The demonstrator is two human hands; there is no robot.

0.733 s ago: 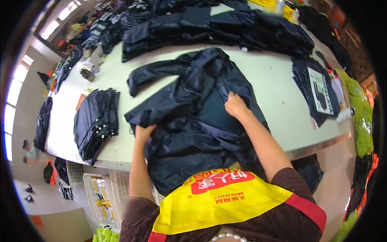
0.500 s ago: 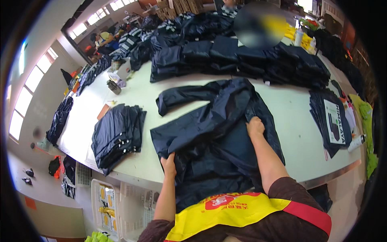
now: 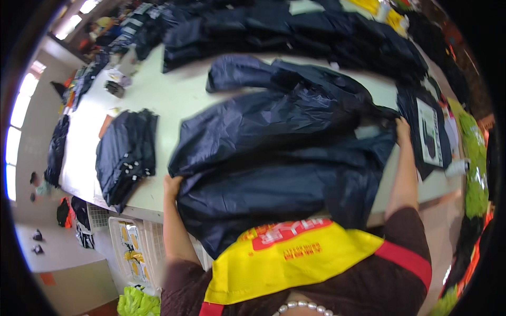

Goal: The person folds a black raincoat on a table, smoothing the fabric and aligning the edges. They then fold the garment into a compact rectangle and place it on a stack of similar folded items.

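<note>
A dark navy jacket (image 3: 263, 174) of thin, shiny cloth is stretched between my two hands, its near part hanging over the table's front edge against my yellow apron (image 3: 295, 263). One sleeve (image 3: 237, 73) lies bent on the far side, pointing left. My left hand (image 3: 173, 185) grips the jacket's left edge near the table's front. Farther out, beside a stack of dark bags, my right hand (image 3: 402, 129) pinches the right edge, lifted a little off the tabletop. Folds hide most of the jacket's inner side.
On the white table (image 3: 142, 195), a stack of folded dark garments (image 3: 126, 152) lies left. A long dark row of folded garments (image 3: 295, 37) spans the back. At right are flat dark bags (image 3: 421, 126) and a white bottle (image 3: 457, 167). White crates (image 3: 129, 242) stand below left.
My hands have moved apart, the left one leftward and the right one outward to the right. The jacket has spread wider between them. The view has tilted down.
</note>
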